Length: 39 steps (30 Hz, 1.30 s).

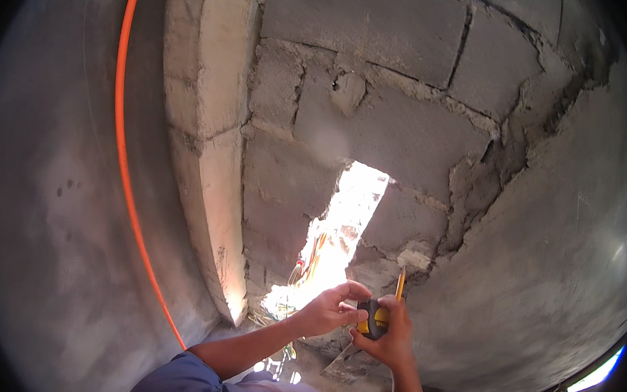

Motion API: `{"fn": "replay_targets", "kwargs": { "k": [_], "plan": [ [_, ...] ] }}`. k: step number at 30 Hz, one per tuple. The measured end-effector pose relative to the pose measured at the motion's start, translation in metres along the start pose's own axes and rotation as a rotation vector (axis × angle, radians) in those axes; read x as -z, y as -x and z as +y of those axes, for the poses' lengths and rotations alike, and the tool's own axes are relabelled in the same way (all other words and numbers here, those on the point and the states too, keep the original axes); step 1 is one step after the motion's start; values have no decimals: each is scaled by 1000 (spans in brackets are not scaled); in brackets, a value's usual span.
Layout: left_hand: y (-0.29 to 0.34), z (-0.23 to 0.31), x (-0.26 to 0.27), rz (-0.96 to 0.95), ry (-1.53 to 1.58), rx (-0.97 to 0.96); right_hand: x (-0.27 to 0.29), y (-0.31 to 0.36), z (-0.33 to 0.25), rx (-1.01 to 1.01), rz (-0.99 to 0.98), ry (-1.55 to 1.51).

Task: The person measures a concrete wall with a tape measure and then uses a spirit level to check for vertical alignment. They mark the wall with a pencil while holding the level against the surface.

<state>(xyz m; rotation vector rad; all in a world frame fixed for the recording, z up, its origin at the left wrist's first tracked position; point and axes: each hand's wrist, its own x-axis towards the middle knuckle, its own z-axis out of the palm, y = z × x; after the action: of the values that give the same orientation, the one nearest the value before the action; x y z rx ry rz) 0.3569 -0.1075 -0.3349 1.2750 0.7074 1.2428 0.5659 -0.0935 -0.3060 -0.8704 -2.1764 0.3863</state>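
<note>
A black and yellow tape measure point(373, 319) is held in front of me between both hands. My right hand point(391, 342) wraps round its right side. A yellow pencil point(400, 284) also sticks up from the fingers of that hand, its dark tip pointing away from me. My left hand point(330, 310) reaches in from the left, its fingertips closed on the near left edge of the tape measure. Whether any blade is drawn out is too small to tell.
Ahead stands a rough block wall point(378, 127) with a bright, sunlit opening point(357, 199). Several wires point(316, 251) hang at its lower left. A concrete post point(214, 151) and an orange hose point(121, 133) run down the left. A smooth grey wall point(560, 245) curves along the right.
</note>
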Motion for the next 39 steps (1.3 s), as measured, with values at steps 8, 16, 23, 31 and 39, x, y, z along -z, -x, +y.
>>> {"fn": "replay_targets", "kwargs": {
  "k": [8, 16, 23, 31, 39],
  "plan": [
    [-23, 106, 112, -122, -877, 24, 77, -49, -16, 251, -96, 475],
    [-98, 347, 243, 508, -1777, -701, 319, -75, 38, 166, 336, 1039],
    [-146, 438, 261, 754, -2457, -671, 390, -131, 52, -20, 466, 899],
    [-137, 452, 283, 728, -2546, -579, 375, -151, 64, -11, 328, 856],
    [-134, 446, 278, 667, -2543, -503, 381, -160, 65, -7, 369, 891]
  ]
}}
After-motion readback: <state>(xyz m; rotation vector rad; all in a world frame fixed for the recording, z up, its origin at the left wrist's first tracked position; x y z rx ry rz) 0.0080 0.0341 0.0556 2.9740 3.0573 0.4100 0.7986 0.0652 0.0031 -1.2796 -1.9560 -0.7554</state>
